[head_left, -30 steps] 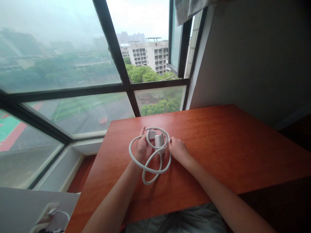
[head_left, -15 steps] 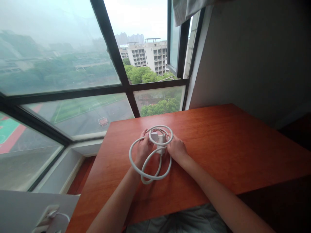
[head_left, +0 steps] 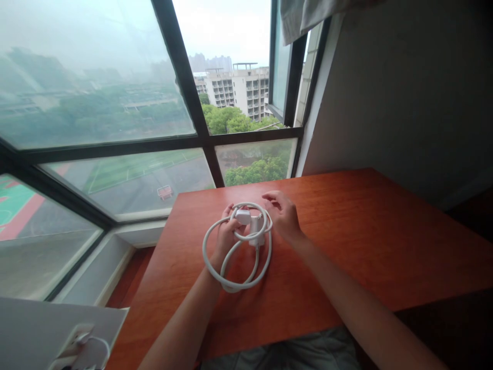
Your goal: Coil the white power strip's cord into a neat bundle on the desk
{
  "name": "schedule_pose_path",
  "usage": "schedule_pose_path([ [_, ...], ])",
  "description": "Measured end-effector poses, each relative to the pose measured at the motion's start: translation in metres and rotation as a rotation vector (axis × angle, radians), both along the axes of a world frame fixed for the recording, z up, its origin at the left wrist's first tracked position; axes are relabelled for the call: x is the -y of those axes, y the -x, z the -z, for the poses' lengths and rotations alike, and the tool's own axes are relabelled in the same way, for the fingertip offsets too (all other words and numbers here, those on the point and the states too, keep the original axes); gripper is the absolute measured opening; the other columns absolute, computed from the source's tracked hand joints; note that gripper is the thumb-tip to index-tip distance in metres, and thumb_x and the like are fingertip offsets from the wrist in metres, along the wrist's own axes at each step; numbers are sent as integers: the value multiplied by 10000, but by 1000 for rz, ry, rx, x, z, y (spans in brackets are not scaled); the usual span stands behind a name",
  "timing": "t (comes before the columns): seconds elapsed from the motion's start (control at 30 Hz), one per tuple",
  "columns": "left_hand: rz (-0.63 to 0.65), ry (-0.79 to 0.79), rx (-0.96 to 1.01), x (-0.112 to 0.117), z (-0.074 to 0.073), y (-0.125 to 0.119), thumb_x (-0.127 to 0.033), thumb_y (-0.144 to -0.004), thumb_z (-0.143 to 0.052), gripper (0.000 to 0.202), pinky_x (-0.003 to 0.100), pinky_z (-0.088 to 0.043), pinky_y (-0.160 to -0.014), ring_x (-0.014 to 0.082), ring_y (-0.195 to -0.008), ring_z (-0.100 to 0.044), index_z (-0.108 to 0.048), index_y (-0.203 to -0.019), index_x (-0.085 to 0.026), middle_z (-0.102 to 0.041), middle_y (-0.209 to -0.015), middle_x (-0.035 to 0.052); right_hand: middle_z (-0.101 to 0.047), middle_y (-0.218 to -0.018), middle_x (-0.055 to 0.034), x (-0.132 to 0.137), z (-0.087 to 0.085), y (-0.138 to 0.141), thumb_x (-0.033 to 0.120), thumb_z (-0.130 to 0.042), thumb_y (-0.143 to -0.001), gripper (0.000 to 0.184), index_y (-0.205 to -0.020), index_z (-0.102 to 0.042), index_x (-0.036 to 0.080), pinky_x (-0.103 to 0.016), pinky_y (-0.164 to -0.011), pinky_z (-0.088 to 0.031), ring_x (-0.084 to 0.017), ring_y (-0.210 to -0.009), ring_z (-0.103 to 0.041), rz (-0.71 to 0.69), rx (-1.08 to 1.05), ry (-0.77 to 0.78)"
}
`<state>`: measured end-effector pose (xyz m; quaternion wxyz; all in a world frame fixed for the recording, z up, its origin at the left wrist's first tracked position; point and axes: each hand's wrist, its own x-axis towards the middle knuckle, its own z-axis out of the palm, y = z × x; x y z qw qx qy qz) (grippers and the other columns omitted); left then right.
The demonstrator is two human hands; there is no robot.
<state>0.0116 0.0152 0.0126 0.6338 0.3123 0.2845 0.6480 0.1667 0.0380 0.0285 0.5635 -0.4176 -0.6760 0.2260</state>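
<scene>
My left hand (head_left: 228,234) is closed on a white power cord (head_left: 207,252), holding it near its white plug-like end (head_left: 242,217). Thick loops of the cord hang around that hand and over the wrist. A white block (head_left: 256,230) with the cord running from its lower end shows behind the loops; whether my fingers touch it is hidden. Just right of the loops, my right hand (head_left: 284,216) is raised with loosely bent fingers apart, and nothing shows in it.
A reddish-brown wooden table (head_left: 346,226) lies under both hands. Dark-framed windows (head_left: 206,141) stand beyond its far edge, and a grey wall (head_left: 400,97) rises to the right. At lower left, a white plug with a lead sits in a wall socket (head_left: 79,339).
My right hand has come off the cord and moved up and right, its fingers loosening. The small upper loop has sunk and shifted left. My left hand keeps its hold.
</scene>
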Motion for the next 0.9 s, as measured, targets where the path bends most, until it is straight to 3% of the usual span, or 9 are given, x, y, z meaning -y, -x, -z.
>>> schedule_pose_path([
  [0.13, 7, -19, -29, 4, -5, -3, -123, -706, -632, 475, 225, -475, -638, 103, -675, -588, -516, -1152, -235, -610, -810, -26, -647, -1052, -73, 3, -32, 13, 205, -532, -885, 175, -1045, -604, 206, -307, -865, -472, -194, -1002, -584, -230, 553, -175],
  [0.2, 16, -13, -68, 6, -6, -3, -154, -707, -639, 462, 211, -452, -567, 81, -584, -544, -518, -1146, -233, -592, -782, -40, -637, -1071, -97, 3, -39, 22, 233, -633, -824, 269, -1084, -576, 195, -326, -825, -477, -236, -1031, -567, -229, 847, -147],
  [0.3, 22, -20, -107, 6, -6, -1, -142, -674, -636, 517, 207, -436, -542, 75, -556, -531, -515, -1170, -225, -607, -806, -31, -617, -1083, -124, -2, -40, 34, 307, -696, -781, 403, -1120, -521, 178, -315, -750, -475, -261, -1034, -557, -174, 1057, -84],
  [0.43, 26, -74, -78, 4, -7, 4, -76, -642, -590, 614, 208, -463, -642, 92, -661, -572, -507, -1233, -220, -634, -855, -5, -614, -1045, -100, -15, -36, 38, 318, -631, -834, 265, -1039, -526, 186, -291, -732, -431, -223, -958, -566, -214, 998, -82],
  [0.63, 2, -92, -204, 3, -11, 8, -115, -651, -607, 599, 241, -480, -764, 150, -843, -619, -548, -1241, -202, -675, -988, 35, -608, -885, -30, -24, -34, 34, 288, -687, -706, 246, -899, -585, 174, -251, -667, -377, -161, -785, -538, -207, 704, 16],
  [0.8, -6, -147, -528, 2, -11, 16, -257, -738, -646, 311, 303, -465, -848, 219, -955, -609, -671, -1036, -170, -693, -944, 42, -611, -808, -35, -26, -50, 24, 289, -643, -722, 135, -771, -661, 164, -240, -654, -368, -150, -753, -541, -288, 715, 22],
  [0.9, -103, -77, -725, 2, -4, 29, -337, -771, -645, 183, 267, -461, -715, 180, -769, -601, -684, -766, -158, -661, -734, 22, -630, -797, -44, -29, -57, 14, 292, -648, -705, 147, -758, -683, 159, -240, -639, -365, -153, -734, -549, -233, 739, 38],
])
